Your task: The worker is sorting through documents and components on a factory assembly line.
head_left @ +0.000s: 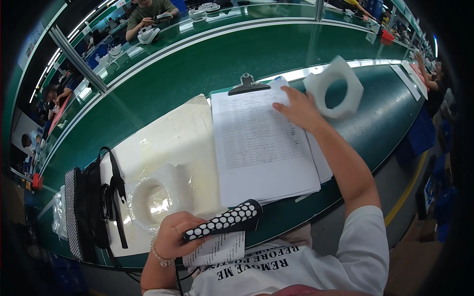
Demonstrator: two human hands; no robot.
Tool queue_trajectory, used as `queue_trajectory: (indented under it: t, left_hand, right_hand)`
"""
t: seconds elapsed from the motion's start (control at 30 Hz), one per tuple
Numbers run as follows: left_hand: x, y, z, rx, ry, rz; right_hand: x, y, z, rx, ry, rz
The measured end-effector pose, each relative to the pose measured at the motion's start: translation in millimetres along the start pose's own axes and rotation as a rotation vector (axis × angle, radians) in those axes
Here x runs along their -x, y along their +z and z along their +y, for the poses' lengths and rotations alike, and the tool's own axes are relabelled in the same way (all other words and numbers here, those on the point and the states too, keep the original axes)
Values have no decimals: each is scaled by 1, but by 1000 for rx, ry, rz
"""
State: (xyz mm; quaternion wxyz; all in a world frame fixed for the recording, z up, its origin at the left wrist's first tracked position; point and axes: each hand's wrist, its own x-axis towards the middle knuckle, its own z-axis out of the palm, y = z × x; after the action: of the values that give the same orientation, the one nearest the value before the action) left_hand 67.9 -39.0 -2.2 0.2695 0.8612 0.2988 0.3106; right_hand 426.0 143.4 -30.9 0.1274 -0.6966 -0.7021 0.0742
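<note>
My left hand (pixel 178 235), with a beaded bracelet at its wrist, is closed around a folded black band with white dots (pixel 224 221). A printed paper slip (pixel 217 250) hangs below that band. Farther off, my right hand (pixel 302 108) reaches over the upper right corner of a clipboard (pixel 248 88), its fingers spread. Under its fingertips, next to the metal clip, lies something small and bluish that I cannot make out. Printed sheets (pixel 264 143) lie stacked on the clipboard. Right beside the hand is a white foam block with a round hole (pixel 354 91), slightly blurred.
A clear-wrapped white foam ring (pixel 168 190) rests on a cream board (pixel 173 133). Left of it lie a black strapped bag (pixel 91 207) and clear plastic wrap (pixel 59 214). Beyond the green table (pixel 380 128), a person (pixel 150 17) handles white devices behind a metal-framed divider.
</note>
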Motion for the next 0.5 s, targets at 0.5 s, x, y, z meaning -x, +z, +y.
queue_trajectory:
  t: [0.5]
  left_hand:
    - [4, -1, 0, -12, -14, -31]
  right_hand:
    - [-7, -5, 13, -1098, 361, -28]
